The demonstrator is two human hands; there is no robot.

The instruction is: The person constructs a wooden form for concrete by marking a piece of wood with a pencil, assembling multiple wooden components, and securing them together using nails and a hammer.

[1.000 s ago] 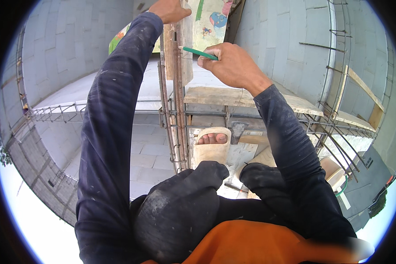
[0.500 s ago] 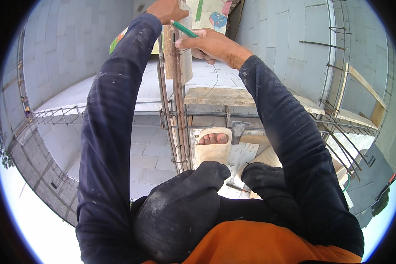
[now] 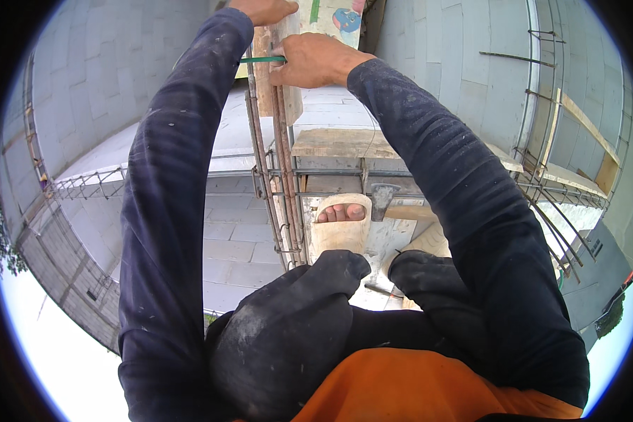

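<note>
At the top centre, my left hand grips the top part of an upright wooden board. Just below it, my right hand holds a thin green pencil, which lies level across the board. Rust-brown rebar rods tied into a cage run down beside the board. Behind stands a pale painted panel with coloured shapes. A horizontal plank crosses below my right hand. My fingertips on the far side of the board are partly hidden.
Below, my sandalled foot rests beside a hammer with a wooden handle. Rebar cages run left and right along grey block walls. Bare rods stick out at the right, near a timber frame.
My right hand has moved up and left toward the board, turning the pencil from slanted to level. My left hand has shifted slightly up and left, still at the board's top.
</note>
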